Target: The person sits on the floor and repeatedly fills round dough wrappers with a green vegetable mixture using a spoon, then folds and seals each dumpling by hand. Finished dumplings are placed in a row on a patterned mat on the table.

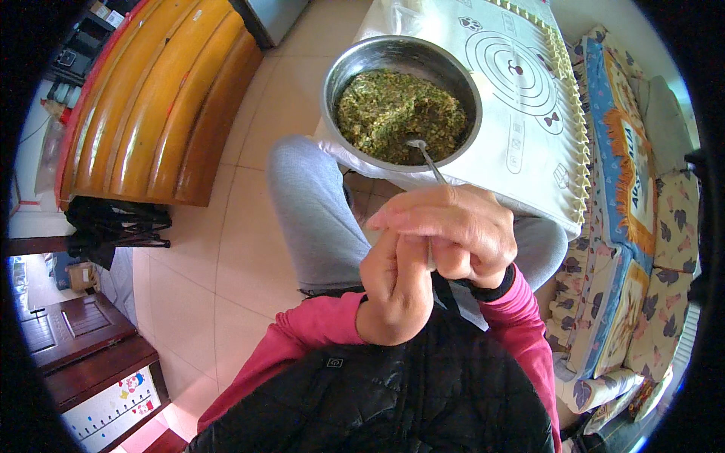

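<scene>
My left hand point(396, 287) and my right hand point(464, 234) are pressed together in front of my chest, above my lap. The fingers of both are closed and overlap, the right hand's lying over the left's tips. A small pale bit shows between them, but the fingers hide what it is. Just beyond the hands, a steel bowl point(467, 143) holds a chopped green filling point(393, 106). A metal spoon point(424, 153) stands tilted in the filling, its handle leaning toward my right hand, which covers the handle's end.
The bowl stands at the near left of a table with a white printed mat point(521, 94), edged on the right by a yellowish frilled row point(578, 136). A patterned sofa point(664, 219) is at the right. Leftward are a curved orange wooden piece point(151, 106) and tiled floor point(245, 226).
</scene>
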`<state>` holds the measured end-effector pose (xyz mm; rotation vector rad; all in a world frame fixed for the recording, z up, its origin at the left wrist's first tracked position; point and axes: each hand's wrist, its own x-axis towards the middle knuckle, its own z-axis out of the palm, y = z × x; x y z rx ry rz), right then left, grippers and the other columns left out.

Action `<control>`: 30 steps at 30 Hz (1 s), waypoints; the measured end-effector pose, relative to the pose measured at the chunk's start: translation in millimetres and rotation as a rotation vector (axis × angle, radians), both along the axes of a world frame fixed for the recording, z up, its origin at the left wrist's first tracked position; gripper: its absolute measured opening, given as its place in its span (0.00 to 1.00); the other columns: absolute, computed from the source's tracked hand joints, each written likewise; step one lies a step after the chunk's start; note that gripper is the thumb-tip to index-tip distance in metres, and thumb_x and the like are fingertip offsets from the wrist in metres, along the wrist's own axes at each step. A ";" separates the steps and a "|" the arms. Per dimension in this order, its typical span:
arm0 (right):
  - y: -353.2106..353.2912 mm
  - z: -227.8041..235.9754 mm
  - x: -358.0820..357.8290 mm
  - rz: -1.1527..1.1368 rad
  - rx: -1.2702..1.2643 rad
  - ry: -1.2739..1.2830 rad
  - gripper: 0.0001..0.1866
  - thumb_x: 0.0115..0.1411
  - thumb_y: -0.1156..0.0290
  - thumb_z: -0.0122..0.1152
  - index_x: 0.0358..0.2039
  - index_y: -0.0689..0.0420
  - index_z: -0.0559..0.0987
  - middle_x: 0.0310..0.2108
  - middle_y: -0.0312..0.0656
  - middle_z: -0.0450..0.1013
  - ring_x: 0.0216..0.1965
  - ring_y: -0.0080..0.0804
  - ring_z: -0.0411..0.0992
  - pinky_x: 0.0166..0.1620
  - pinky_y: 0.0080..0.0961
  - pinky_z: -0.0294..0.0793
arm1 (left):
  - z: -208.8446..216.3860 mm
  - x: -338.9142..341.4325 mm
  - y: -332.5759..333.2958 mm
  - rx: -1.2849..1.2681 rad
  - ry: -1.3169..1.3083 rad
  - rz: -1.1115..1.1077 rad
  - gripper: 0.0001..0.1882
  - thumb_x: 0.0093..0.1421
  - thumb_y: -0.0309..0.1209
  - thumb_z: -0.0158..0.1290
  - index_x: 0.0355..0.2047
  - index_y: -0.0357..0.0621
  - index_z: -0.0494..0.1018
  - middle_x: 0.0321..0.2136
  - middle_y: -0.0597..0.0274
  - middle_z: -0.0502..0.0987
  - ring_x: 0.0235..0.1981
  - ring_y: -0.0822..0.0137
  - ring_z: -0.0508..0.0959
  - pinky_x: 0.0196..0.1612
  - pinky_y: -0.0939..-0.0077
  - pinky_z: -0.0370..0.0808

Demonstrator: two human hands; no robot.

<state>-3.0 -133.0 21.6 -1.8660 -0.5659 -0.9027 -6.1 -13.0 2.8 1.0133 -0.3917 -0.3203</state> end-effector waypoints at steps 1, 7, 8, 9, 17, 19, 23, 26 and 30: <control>0.5 1.5 -0.4 0.007 -0.014 -0.028 0.09 0.53 0.78 0.55 0.35 0.60 0.80 0.31 0.47 0.78 0.27 0.38 0.79 0.26 0.27 0.78 | 4.7 -1.1 1.0 0.073 -0.050 0.024 0.18 0.68 0.33 0.33 0.31 0.38 0.70 0.26 0.64 0.74 0.27 0.75 0.73 0.31 0.83 0.67; 2.7 3.7 0.1 0.069 -0.052 -0.112 0.08 0.54 0.76 0.58 0.35 0.63 0.79 0.31 0.48 0.78 0.26 0.37 0.79 0.24 0.27 0.78 | 18.8 -7.7 4.4 0.124 -0.154 0.087 0.17 0.67 0.31 0.33 0.32 0.36 0.70 0.26 0.64 0.74 0.26 0.77 0.72 0.28 0.82 0.66; 2.7 3.6 0.2 0.079 -0.057 -0.112 0.08 0.55 0.76 0.58 0.35 0.64 0.79 0.31 0.48 0.78 0.26 0.37 0.79 0.23 0.27 0.78 | 18.1 -7.7 5.4 0.146 -0.190 0.087 0.16 0.67 0.31 0.33 0.32 0.36 0.70 0.27 0.64 0.74 0.26 0.78 0.72 0.28 0.82 0.66; 2.6 3.5 0.3 0.077 -0.067 -0.120 0.08 0.55 0.75 0.58 0.35 0.64 0.79 0.31 0.48 0.78 0.26 0.37 0.78 0.23 0.27 0.78 | 17.2 -8.5 7.3 0.156 -0.210 0.078 0.16 0.67 0.30 0.33 0.32 0.36 0.70 0.27 0.64 0.74 0.26 0.78 0.72 0.28 0.83 0.66; 5.8 3.3 0.6 0.093 -0.066 -0.145 0.08 0.55 0.76 0.57 0.34 0.65 0.79 0.30 0.48 0.77 0.26 0.36 0.78 0.23 0.26 0.78 | -3.5 -10.5 10.4 -0.126 0.006 -0.187 0.15 0.68 0.24 0.32 0.33 0.33 0.70 0.28 0.65 0.75 0.28 0.80 0.71 0.32 0.88 0.67; 6.4 2.8 0.4 0.077 -0.064 -0.146 0.08 0.55 0.75 0.57 0.34 0.64 0.79 0.30 0.47 0.78 0.26 0.36 0.78 0.24 0.26 0.78 | 1.8 -11.5 16.3 -0.069 0.022 -0.172 0.16 0.66 0.26 0.32 0.32 0.34 0.70 0.27 0.68 0.74 0.23 0.83 0.68 0.28 0.90 0.63; 7.0 1.3 0.3 0.074 -0.052 -0.128 0.08 0.56 0.74 0.57 0.33 0.63 0.80 0.31 0.46 0.78 0.27 0.36 0.79 0.24 0.26 0.78 | 14.0 -13.7 10.8 0.099 -0.157 0.032 0.17 0.66 0.28 0.32 0.30 0.35 0.71 0.27 0.68 0.74 0.24 0.83 0.69 0.28 0.89 0.64; 5.7 1.5 -0.6 0.077 -0.048 -0.111 0.08 0.56 0.74 0.55 0.33 0.62 0.80 0.31 0.46 0.78 0.27 0.37 0.79 0.25 0.27 0.78 | 18.0 -10.6 8.8 0.110 -0.142 0.022 0.17 0.66 0.30 0.32 0.33 0.35 0.71 0.28 0.67 0.74 0.27 0.80 0.72 0.30 0.86 0.66; -1.5 2.3 -2.2 0.026 -0.015 0.040 0.15 0.61 0.65 0.49 0.35 0.63 0.78 0.32 0.49 0.78 0.31 0.41 0.79 0.32 0.30 0.79 | 15.1 2.6 6.1 0.150 -0.063 -0.022 0.17 0.68 0.35 0.33 0.39 0.36 0.69 0.33 0.63 0.74 0.36 0.73 0.74 0.37 0.80 0.70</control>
